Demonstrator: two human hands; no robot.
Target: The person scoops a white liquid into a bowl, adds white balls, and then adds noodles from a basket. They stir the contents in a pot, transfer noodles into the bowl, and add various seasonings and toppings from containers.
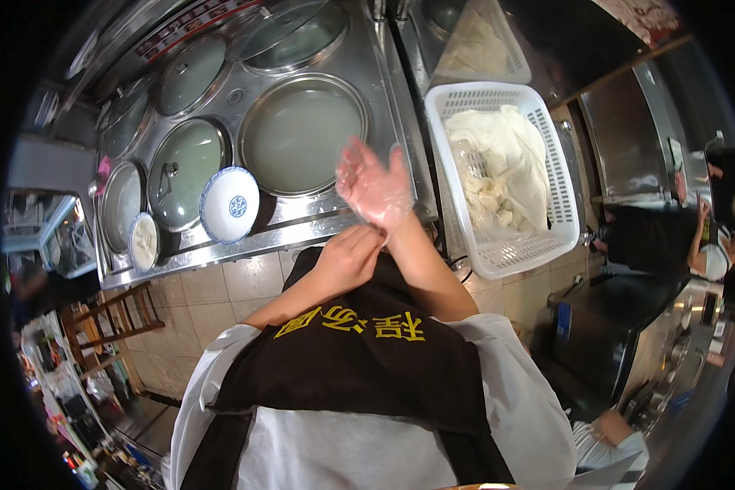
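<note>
My right hand [375,184] wears a clear disposable plastic glove [387,207], palm up with the fingers spread and nothing in them. At its wrist, my left hand [350,252] is bare and pinches the glove's cuff. Just beyond the gloved fingers is a large round pot [303,138] of cloudy liquid, uncovered and set into a stainless steel counter [300,214]. A white plate or shallow bowl with a blue rim [223,205] rests tilted at the counter's front edge. Farther left, a smaller blue-rimmed bowl [144,242] holds something whitish.
To the right stands a white plastic basket [484,263] containing white cloth [508,153] and clear plastic. Glass lids [190,174] cover other pots; one lid [282,27] leans up at the back. A wooden stool [122,312] is at left. Other people [713,251] are at far right.
</note>
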